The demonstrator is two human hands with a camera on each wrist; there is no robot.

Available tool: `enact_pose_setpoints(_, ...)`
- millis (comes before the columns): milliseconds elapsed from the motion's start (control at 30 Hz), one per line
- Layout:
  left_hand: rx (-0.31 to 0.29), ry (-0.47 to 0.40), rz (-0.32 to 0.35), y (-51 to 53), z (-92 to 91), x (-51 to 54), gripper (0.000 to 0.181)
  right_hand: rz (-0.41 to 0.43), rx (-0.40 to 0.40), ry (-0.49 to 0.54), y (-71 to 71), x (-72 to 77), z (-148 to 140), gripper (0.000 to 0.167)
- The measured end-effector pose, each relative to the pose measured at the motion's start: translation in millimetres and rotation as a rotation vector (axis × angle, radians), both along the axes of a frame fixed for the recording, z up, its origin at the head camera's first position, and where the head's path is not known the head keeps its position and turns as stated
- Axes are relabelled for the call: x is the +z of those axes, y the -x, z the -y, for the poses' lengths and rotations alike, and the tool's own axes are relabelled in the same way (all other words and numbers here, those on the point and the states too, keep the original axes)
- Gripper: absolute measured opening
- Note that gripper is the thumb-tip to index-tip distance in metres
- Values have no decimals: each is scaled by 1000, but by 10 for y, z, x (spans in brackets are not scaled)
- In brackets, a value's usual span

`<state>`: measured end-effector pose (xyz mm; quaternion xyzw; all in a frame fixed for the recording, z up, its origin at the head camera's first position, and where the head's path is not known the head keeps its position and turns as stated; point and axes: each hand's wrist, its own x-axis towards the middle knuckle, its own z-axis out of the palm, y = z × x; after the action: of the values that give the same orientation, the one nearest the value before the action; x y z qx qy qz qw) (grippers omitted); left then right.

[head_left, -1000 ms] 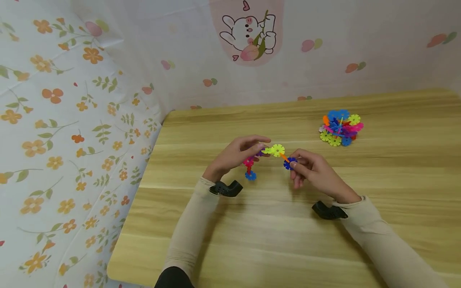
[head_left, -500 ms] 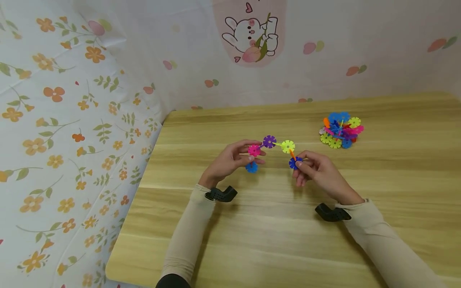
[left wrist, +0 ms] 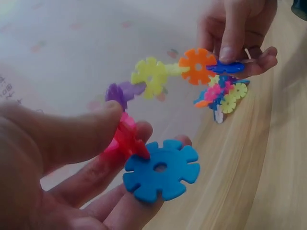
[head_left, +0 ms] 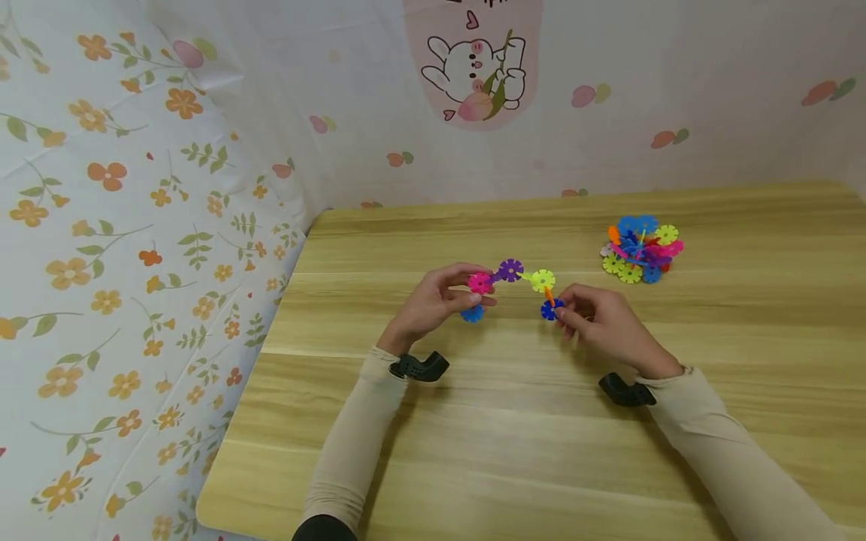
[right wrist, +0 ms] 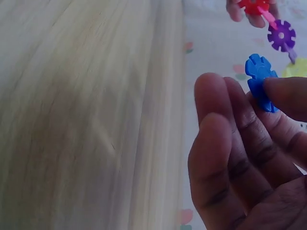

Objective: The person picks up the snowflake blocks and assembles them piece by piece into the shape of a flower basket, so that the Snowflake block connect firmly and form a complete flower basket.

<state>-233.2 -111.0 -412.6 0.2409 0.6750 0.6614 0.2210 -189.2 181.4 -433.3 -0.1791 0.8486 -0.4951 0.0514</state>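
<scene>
A chain of notched plastic snowflake discs arches between my hands. My left hand [head_left: 429,304] pinches its pink disc [head_left: 480,283] between thumb and fingers. Below that, a red disc [left wrist: 132,139] joins a light blue disc [left wrist: 163,170], which rests against the left fingers. Rightward from the pink disc come a purple disc [head_left: 510,270], yellow discs [head_left: 543,281] and an orange disc [left wrist: 195,67]. At the right end, my right hand [head_left: 605,327] pinches a dark blue disc [head_left: 549,310] between thumb and forefinger; its other fingers are loosely bent in the right wrist view.
A heaped pile of loose snowflake discs [head_left: 639,249] lies at the back right of the wooden table [head_left: 514,451]. Patterned cloth [head_left: 325,90] hangs behind the table and along its left side.
My left hand has slid left, from near the purple disc to the pink one. The chain has spread into a wider arch. My right hand keeps the dark blue disc and shifted slightly right.
</scene>
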Motion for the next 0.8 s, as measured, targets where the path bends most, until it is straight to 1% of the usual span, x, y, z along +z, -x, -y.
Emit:
enact_pose_setpoints(100, 5, 1, 14, 12, -39, -21, 40, -16, -6, -50, 28, -9, -3, 5)
enact_pose_setpoints(200, 24, 9, 17, 24, -73, -50, 41, -12, -2, -81, 53, -15, -10, 7)
enact_pose_setpoints(400, 78, 42, 0, 49, -120, -116, 41, 6, 2, -98, 84, -39, -3, 9)
enact_pose_setpoints(500, 100, 51, 5, 56, -127, -136, 41, 19, 12, -108, 98, -51, 16, 9)
enact_pose_setpoints(633, 116, 56, 14, 69, -136, -152, 41, 56, 0, -92, 120, -65, 19, 9)
enact_pose_setpoints(733, 122, 47, 23, 78, -155, -174, 41, 81, -17, -56, 130, -83, 14, 10)
enact_pose_setpoints(800, 137, 42, 26, 78, -175, -192, 40, 93, -15, -40, 134, -106, 20, 10)
